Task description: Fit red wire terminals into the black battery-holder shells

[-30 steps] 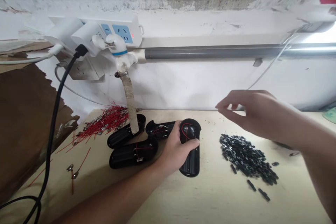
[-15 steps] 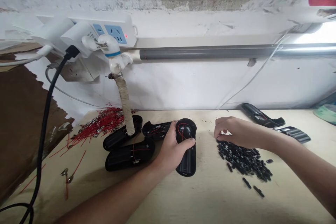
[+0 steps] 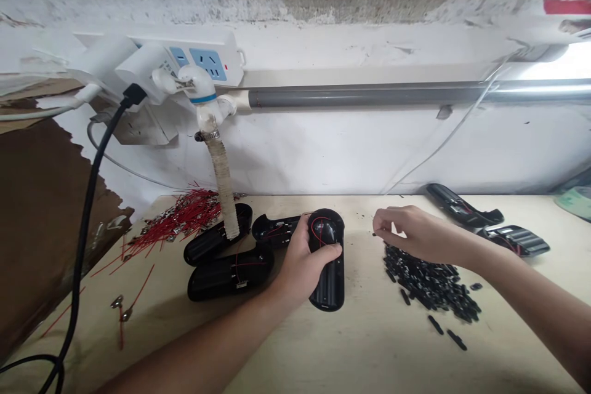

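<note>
My left hand (image 3: 305, 265) grips a black plastic housing (image 3: 329, 289) from its left side, with the thumb across the middle. The housing lies upright in the view, its rounded end away from me, and a thin red wire loops inside that end. Just beyond a heap of small black plastic parts (image 3: 429, 286), my right hand (image 3: 409, 228) is raised with thumb and fingertips pinched together. A tiny dark tip shows at those fingertips; most of what they hold is hidden.
More black housings (image 3: 217, 277) with red wires lie left of my left hand, near a hanging ribbed hose (image 3: 224, 184). Behind them is a pile of red wires with metal contacts (image 3: 184, 215). Further housings (image 3: 462, 206) lie at the back right. A black cable (image 3: 87, 209) hangs at left.
My right hand has lifted off the edge of the heap and moved slightly left, fingers still pinched. My left hand keeps its hold on the housing.
</note>
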`<state>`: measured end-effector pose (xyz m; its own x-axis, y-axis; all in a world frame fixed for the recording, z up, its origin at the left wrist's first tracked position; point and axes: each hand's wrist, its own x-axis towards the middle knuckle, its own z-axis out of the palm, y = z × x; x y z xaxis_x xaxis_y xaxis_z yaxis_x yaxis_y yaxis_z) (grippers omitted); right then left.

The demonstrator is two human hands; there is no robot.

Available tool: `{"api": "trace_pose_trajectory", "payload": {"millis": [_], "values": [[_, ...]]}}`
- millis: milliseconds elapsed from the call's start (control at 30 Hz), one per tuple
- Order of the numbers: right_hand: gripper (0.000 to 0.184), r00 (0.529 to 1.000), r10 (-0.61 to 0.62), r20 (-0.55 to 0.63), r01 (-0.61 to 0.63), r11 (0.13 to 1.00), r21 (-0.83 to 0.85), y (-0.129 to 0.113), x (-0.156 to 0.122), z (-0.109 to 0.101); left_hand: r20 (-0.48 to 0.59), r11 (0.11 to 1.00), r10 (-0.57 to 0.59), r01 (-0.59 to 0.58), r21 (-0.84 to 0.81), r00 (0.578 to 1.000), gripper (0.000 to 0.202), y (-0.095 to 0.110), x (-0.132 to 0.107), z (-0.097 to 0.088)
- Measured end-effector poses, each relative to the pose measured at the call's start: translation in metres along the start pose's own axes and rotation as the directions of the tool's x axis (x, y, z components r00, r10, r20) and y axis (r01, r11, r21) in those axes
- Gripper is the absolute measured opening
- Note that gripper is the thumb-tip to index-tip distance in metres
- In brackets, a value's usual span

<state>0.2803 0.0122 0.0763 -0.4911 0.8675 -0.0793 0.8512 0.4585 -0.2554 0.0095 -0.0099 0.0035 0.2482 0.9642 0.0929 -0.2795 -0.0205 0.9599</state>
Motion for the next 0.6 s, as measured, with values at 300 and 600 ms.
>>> {"api": "trace_pose_trajectory", "payload": {"millis": [300, 600], "values": [[0.036, 0.885, 0.338, -0.321, 0.038, 0.634, 0.773, -0.085, 0.012, 0.045, -0.172, 0.993, 0.076, -0.090, -0.074, 0.982, 0.033, 0.003, -0.004, 0.002], [0.037, 0.855, 0.481, -0.194, 0.061, 0.279, 0.958, -0.096, 0.011, 0.086, -0.185, 0.996, 0.086, -0.086, 0.010, 0.979, 0.030, 0.004, -0.003, 0.003]]}}
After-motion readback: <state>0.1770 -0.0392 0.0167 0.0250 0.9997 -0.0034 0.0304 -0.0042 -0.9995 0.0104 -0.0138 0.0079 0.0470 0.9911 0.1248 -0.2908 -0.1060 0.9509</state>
